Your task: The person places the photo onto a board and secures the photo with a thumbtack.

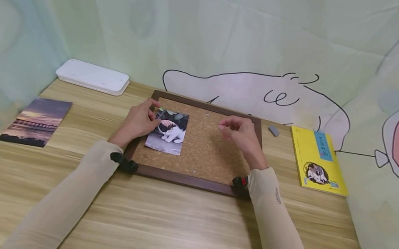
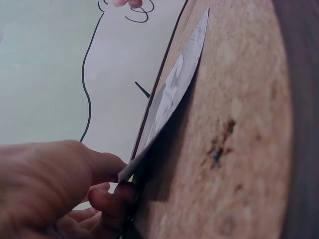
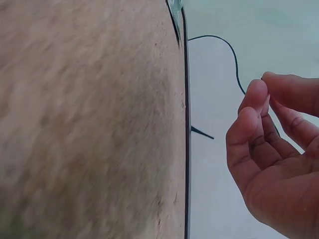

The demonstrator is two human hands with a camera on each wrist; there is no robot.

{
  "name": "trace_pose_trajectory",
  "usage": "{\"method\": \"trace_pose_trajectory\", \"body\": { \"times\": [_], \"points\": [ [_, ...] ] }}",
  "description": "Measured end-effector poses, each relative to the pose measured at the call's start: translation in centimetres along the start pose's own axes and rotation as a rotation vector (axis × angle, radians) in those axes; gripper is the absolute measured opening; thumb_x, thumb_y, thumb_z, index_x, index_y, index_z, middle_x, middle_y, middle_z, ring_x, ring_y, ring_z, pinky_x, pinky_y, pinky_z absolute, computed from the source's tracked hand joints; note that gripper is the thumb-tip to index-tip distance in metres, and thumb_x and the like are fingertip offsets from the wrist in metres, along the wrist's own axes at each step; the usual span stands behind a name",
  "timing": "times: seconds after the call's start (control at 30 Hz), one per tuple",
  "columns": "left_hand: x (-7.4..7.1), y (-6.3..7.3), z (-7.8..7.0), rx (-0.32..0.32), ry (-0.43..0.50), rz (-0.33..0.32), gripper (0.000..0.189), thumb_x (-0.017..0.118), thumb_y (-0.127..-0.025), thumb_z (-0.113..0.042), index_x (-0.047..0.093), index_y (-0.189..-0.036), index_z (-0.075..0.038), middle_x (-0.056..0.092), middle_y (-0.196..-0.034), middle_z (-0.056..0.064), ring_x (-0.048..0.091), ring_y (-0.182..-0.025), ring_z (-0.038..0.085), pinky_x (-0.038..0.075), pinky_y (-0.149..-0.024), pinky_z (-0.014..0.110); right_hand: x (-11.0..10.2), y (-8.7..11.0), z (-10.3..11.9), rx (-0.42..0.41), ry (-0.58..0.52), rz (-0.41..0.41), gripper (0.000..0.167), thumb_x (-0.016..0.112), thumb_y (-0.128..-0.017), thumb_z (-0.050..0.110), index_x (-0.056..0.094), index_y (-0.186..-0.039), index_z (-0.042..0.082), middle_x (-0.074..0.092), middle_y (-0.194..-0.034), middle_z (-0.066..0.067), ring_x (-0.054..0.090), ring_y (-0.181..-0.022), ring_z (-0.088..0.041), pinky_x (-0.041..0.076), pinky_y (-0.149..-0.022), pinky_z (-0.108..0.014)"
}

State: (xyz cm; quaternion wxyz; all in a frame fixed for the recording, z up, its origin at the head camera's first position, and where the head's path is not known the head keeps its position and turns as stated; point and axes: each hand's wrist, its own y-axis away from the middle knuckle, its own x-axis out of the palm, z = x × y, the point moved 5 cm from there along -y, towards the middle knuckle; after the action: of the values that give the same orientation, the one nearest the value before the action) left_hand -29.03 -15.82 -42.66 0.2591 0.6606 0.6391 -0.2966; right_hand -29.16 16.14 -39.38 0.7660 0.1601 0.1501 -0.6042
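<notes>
Positioning cat photo on corkboard, seemingly | left hand pinches edge | right hand pinches tiny pale object | likely next: flatten photo

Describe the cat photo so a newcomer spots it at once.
On the wooden table lies a dark-framed corkboard. Over its left side, the left hand pinches the cat photo. Unlike the sunset photo farther left, it is over cork and shows a cat.
</notes>
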Motion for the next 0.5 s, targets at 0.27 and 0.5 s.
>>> {"method": "trace_pose_trajectory", "body": {
  "times": [0.27,0.5],
  "points": [
    [0.3,-0.1,0.2,0.001,0.005,-0.011,0.049,0.068,-0.098,-0.010,0.054,-0.144,-0.003,0.069,-0.104,0.019,0.063,-0.092,0.032,0.049,-0.085,0.042,1.6,-0.8,1.8,0.001,0.039,0.036,0.019,0.070,-0.105,0.019,0.075,-0.118,0.006,0.070,-0.100,-0.006,0.059,-0.088,-0.020,0.052,-0.078,-0.033],
    [0.4,0.0,0.0,0.009,0.010,-0.029,0.050,0.070,-0.096,-0.006,0.055,-0.144,-0.002,0.068,-0.108,0.022,0.062,-0.100,0.036,0.050,-0.093,0.050,3.4,-2.6,3.3,-0.004,0.037,0.096,0.024,0.069,-0.106,0.018,0.074,-0.124,0.002,0.070,-0.103,-0.009,0.062,-0.093,-0.027,0.054,-0.088,-0.049]
  ]
}}
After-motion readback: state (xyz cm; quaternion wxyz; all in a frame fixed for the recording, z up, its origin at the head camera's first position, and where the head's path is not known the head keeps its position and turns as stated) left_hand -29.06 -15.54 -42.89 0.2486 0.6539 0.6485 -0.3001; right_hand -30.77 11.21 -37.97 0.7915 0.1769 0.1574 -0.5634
